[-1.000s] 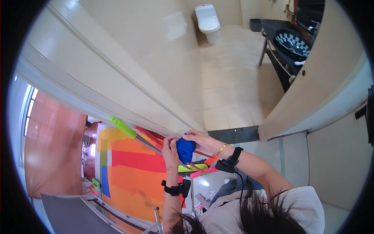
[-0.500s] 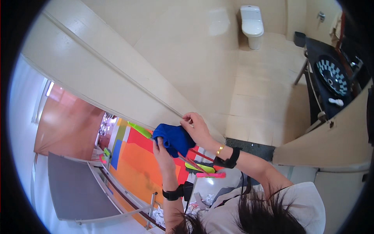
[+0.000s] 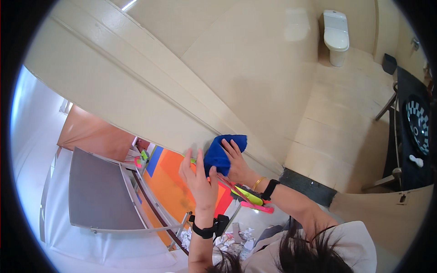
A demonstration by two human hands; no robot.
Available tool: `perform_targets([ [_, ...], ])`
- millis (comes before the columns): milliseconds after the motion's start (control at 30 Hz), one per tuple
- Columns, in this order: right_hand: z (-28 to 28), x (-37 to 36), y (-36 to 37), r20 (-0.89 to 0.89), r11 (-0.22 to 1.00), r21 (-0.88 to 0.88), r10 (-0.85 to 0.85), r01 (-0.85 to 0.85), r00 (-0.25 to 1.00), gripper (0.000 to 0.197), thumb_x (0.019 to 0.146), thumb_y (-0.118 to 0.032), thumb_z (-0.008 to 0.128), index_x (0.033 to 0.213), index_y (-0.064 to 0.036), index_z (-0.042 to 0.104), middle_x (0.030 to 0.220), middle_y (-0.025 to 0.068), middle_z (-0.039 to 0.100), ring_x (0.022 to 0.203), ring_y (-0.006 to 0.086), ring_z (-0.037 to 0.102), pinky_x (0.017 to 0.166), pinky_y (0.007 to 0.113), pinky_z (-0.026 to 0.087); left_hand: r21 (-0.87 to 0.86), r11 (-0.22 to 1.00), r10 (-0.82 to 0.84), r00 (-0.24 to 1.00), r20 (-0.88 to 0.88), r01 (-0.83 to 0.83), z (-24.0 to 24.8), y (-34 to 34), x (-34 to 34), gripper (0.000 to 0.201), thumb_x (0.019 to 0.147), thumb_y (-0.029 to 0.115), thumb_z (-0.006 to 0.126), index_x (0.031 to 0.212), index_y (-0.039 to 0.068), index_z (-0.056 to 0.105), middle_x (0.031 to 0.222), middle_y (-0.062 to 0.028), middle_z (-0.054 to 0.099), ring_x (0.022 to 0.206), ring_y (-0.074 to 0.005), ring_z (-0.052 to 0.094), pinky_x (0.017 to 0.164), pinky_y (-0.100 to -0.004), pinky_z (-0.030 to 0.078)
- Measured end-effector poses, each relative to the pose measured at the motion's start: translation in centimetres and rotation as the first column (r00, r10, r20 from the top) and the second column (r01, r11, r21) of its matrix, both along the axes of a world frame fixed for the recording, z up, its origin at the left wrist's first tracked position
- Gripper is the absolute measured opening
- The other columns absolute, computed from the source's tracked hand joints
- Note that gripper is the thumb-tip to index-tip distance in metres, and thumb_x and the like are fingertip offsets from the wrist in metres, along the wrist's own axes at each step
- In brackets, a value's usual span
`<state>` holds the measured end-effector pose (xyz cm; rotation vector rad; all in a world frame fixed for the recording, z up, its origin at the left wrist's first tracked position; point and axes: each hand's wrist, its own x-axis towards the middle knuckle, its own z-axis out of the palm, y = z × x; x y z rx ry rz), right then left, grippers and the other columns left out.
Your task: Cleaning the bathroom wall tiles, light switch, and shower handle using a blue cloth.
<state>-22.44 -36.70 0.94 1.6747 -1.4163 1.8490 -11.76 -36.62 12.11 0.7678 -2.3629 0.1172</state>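
A blue cloth (image 3: 215, 157) lies bunched against the cream door frame (image 3: 182, 116). My right hand (image 3: 240, 167) is on the cloth, its fingers laid over the upper part and pressing it to the frame. Beside it, my left hand (image 3: 200, 184) is open, fingers stretched upward by the frame's edge and the thumb close to the cloth's lower corner. Whether that thumb touches the cloth I cannot tell. Each wrist wears a black strap, and a gold bangle (image 3: 258, 183) sits on my right one.
Below my hands are a green and pink broom or brush head (image 3: 248, 195), crumpled paper (image 3: 241, 239) and an orange mat (image 3: 166, 182). A grey panel (image 3: 104, 191) stands at left. Past the doorway are a toilet (image 3: 336, 38), a bin (image 3: 389, 63) and a dark basin (image 3: 418, 127).
The cloth has gone from my left hand's hold to lying under my right hand on the frame. My left hand has let go and spread its fingers. The view has shifted left.
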Motion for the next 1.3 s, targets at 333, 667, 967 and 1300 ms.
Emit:
perform_targets([
  [333,6.1,-2.4,-4.8,-0.255,0.996,-0.092,-0.012,-0.011,0.967,0.041,0.071,-0.038,0.057,0.105,-0.0161,0.058,0.138,0.0038,0.031,0.127,0.0268,0.027,0.095,0.063,0.011,-0.499,0.865,-0.074,0.996,-0.052,0.038,2.1,-5.1,-1.5,0.069,0.088,0.057,0.019,0.128,0.004,0.036,0.139,-0.0235,0.016,0.129,-0.0427,0.011,0.101,-0.0546,0.014],
  [667,-1.6,-1.2,-5.0,-0.088,0.995,0.024,-0.098,0.101,0.991,0.050,0.072,-0.045,0.057,0.116,-0.0222,0.053,0.133,0.0064,0.036,0.130,0.0344,0.016,0.099,0.063,0.007,-0.527,0.845,-0.172,0.979,-0.110,0.089,1.2,-6.4,-2.0,0.073,0.085,0.062,0.017,0.130,0.006,0.033,0.137,-0.0243,0.022,0.129,-0.0406,0.017,0.102,-0.0552,0.003],
  [967,7.8,-3.3,-5.7,-0.151,0.978,-0.192,0.049,-0.078,0.987,0.032,0.061,-0.039,0.061,0.071,-0.0092,0.065,0.127,0.0196,0.040,0.129,0.0372,0.020,0.097,0.062,0.009,-0.469,0.882,-0.141,0.975,-0.172,0.045,1.2,-6.5,-2.1,0.075,0.086,0.059,0.010,0.123,0.003,0.043,0.136,-0.0245,0.024,0.128,-0.0412,0.017,0.102,-0.0549,0.008],
  [1300,-5.5,-1.3,-3.5,0.274,0.996,0.084,0.007,-0.032,0.962,0.048,0.073,-0.046,0.060,0.050,-0.0039,0.062,0.132,0.0280,0.027,0.130,0.0405,0.005,0.103,0.056,0.002,-0.601,0.794,-0.049,0.975,-0.216,-0.094,0.2,-7.5,-3.9,0.070,0.089,0.053,0.004,0.122,0.005,0.044,0.134,-0.0233,0.028,0.128,-0.0344,0.022,0.106,-0.0466,0.004],
])
